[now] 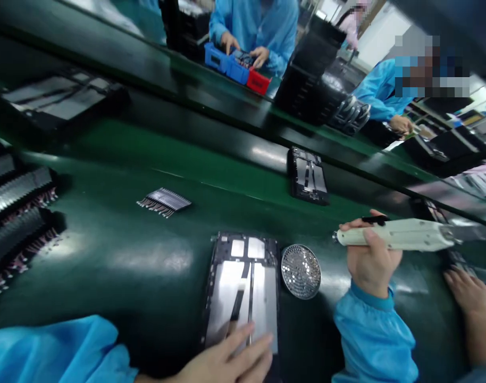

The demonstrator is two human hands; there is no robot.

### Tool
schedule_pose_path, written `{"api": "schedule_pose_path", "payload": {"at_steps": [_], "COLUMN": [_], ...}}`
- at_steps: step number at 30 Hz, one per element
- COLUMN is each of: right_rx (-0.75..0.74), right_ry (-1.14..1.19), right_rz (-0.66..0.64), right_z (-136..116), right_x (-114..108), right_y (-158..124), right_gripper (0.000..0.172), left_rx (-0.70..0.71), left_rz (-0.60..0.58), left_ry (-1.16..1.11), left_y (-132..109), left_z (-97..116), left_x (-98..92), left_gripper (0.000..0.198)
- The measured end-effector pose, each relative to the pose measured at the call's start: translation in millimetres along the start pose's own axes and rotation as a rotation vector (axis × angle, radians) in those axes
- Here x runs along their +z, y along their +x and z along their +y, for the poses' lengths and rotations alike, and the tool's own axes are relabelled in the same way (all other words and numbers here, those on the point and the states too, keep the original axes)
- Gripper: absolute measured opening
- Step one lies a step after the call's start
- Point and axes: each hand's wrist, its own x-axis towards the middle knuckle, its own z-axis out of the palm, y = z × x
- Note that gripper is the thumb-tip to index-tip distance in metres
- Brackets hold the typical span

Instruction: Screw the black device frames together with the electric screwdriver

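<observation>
Meanwhile, a screwdriver (pixel 398 234) was clenched in the right grip (pixel 373 260), just beside a round screw tray (pixel 301 271), while the left grip (pixel 223 361) was laid released on a metal frame (pixel 231 298) on the green worktop (pixel 107 298).

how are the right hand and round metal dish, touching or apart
Apart: the head view shows dark green bench between the right hand and the round metal dish.

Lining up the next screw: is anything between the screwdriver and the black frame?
Yes. A round screw tray sits right beside the frame, between it and the electric screwdriver in the right hand. The left hand rests on the frame's near end.
</observation>
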Motion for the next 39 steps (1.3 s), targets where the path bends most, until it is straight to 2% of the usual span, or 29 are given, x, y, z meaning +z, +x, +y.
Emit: {"api": "schedule_pose_path", "payload": {"at_steps": [2,4,6,8,9,10,12,16,19,21,25,28,31,34,36,37,38,39], "right_rx": [0.021,0.049,0.091,0.131,0.142,0.144,0.131,0.126,0.131,0.141,0.141,0.136,0.132,0.116,0.103,0.096,0.092,0.092], "right_ry": [-0.001,0.0,-0.02,-0.068,-0.102,-0.14,-0.214,-0.306,-0.287,-0.262,-0.26,-0.257,-0.265,-0.257,-0.236,-0.223,-0.209,-0.195], "right_rz": [0.039,0.051,0.026,-0.027,-0.06,-0.095,-0.154,-0.261,-0.312,-0.323,-0.306,-0.287,-0.281,-0.267,-0.224,-0.193,-0.161,-0.135], "right_z": [11,20,26,30,31,33,34,36,39,43,47,45,39,36,39,41,43,46], "right_x": [-14,-26,-37,-48,-53,-57,-64,-72,-75,-76,-77,-75,-72,-66,-61,-58,-56,-54], "right_y": [14,25,32,38,41,43,47,52,53,53,55,54,50,47,45,45,44,43], "right_gripper": [0.04,0.038,0.038,0.04,0.039,0.038,0.036,0.039,0.045,0.047,0.054,0.061,0.06,0.06,0.057,0.054,0.052,0.05], "left_rx": [-0.134,-0.352,-0.654,-0.74,-0.766,-0.771,-0.747,-0.557,-0.434,-0.389,-0.378,-0.439,-0.525,-0.576,-0.557,-0.455,-0.364,-0.319], "left_rz": [-0.089,-0.206,-0.298,-0.316,-0.325,-0.33,-0.338,-0.366,-0.426,-0.468,-0.486,-0.405,-0.283,-0.206,-0.165,-0.058,0.0,-0.001], "left_ry": [-0.004,0.007,0.043,0.097,0.117,0.135,0.15,0.089,0.017,-0.014,0.009,0.092,0.169,0.232,0.289,0.365,0.424,0.458], "left_y": [13,38,67,95,107,119,142,194,233,251,261,254,225,162,105,76,49,25], "left_z": [-37,-94,-157,-212,-233,-249,-264,-261,-264,-271,-281,-274,-256,-222,-185,-162,-137,-112], "left_x": [5.6,10.8,16.4,21.5,23.5,25.2,29.4,49.6,71.1,81.0,82.9,69.9,44.7,10.8,-12.9,-23.9,-33.7,-41.8], "left_gripper": [0.032,0.043,0.049,0.052,0.051,0.047,0.037,0.028,0.043,0.047,0.048,0.046,0.047,0.058,0.059,0.058,0.057,0.056]}}
